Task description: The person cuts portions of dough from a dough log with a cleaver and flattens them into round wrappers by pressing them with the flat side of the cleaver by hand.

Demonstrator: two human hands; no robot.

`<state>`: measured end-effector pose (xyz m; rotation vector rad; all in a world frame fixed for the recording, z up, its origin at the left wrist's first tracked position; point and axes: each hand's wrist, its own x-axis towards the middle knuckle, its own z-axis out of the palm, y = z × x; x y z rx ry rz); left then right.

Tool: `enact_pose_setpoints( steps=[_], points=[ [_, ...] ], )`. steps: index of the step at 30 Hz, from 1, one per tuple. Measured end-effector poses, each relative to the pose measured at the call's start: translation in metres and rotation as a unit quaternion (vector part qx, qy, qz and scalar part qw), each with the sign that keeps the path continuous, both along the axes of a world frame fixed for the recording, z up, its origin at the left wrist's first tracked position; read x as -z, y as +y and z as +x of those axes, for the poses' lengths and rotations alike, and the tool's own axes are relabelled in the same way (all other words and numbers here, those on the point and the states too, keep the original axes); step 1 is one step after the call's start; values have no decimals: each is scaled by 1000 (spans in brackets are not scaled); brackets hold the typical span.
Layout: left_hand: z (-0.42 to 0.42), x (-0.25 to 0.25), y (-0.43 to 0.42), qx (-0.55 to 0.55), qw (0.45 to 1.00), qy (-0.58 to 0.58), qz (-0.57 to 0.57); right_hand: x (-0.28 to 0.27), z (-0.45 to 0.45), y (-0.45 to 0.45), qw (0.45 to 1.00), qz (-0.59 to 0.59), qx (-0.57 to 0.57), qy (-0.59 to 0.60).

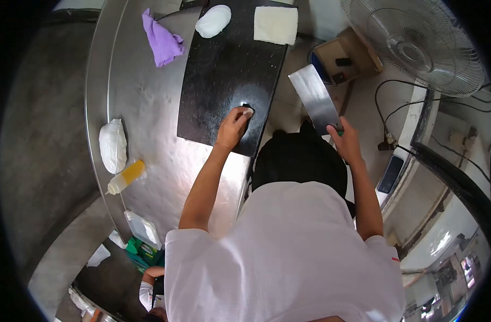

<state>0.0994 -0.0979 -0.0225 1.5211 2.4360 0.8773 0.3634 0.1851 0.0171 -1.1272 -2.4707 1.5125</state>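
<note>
My left hand (233,126) rests on the black board (224,70), fingers pinched around a small pale lump (248,111) near its right edge. The lump's kind is unclear. A wet-looking, whitish smear surrounds the fingers. Off the board's right side, my right hand (345,138) grips a cleaver (313,96) by its handle. The broad rectangular blade points up and left, apart from the board. At the board's far end lie a smooth white oval mass (213,21) and a folded cream cloth (276,25).
On the steel table (154,118) lie a purple cloth (162,40), a white plastic-wrapped bundle (113,146), a squeeze bottle of yellow liquid (126,177) and a white-lidded container (143,228). A fan (412,48), cardboard box (347,53) and cables stand right. Another person (151,290) appears lower left.
</note>
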Motion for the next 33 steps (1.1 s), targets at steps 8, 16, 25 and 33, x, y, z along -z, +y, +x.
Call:
enact_pose_setpoints(
  steps=[8, 16, 25, 33],
  points=[
    [6, -23, 12, -218, 960, -174, 3, 4, -3, 15, 997, 3, 11, 74],
    [-25, -27, 31, -259, 921, -244, -157, 3, -19, 15, 997, 31, -45, 54],
    [-36, -33, 46, -81, 939, -267, -201, 4, -25, 5, 998, 20, -61, 23],
    [-45, -47, 61, -117, 952, -95, -265, 6, -36, -5, 999, -8, -23, 47]
  ],
)
